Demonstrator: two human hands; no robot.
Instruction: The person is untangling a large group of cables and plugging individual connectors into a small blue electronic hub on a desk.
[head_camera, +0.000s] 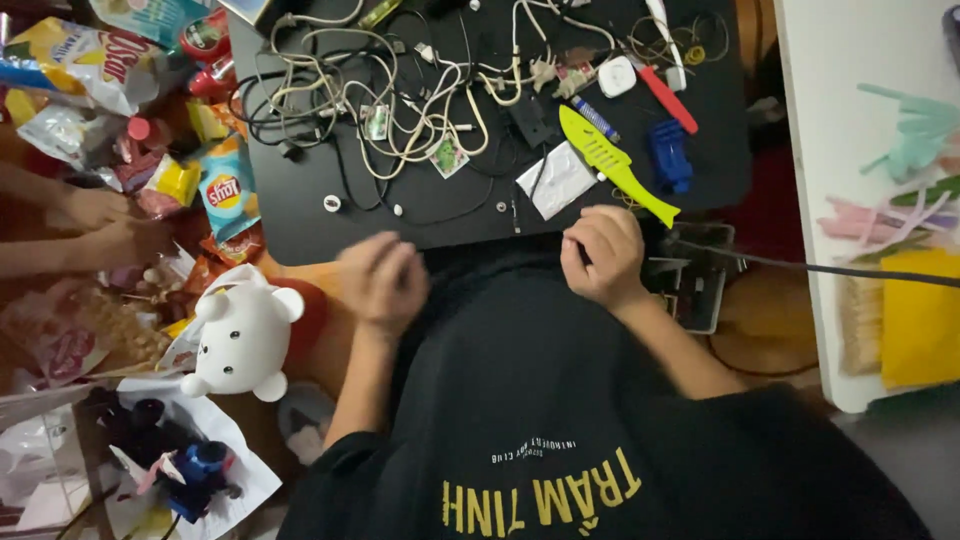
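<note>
The yellow fish-shaped tool (617, 165) lies on the black tabletop (300, 210) near its near edge, toward the right-hand corner. Its long axis runs on a slant, head up and to the left, tail down and to the right, with the tail tip reaching almost to the near edge. The right hand (602, 252) sits at that near edge, just below and a little left of the tail, close to it but not touching. Its fingers are curled into a loose fist, and nothing shows inside it; whether something small is closed in there cannot be told. The left hand (382, 278) is blurred, also loosely curled, and hovers at the near edge well to the left of the fish, so the right hand is plainly the nearer one. A flat white packet (556, 180) lies just left of the fish, touching or nearly so. A blue clip (670, 156) sits just to its right. A tangle of white and black cables (390, 100) fills the far left part of the tabletop. A white piggy bank (244, 340) stands off the table to the left, beside snack packets (225, 190).
</note>
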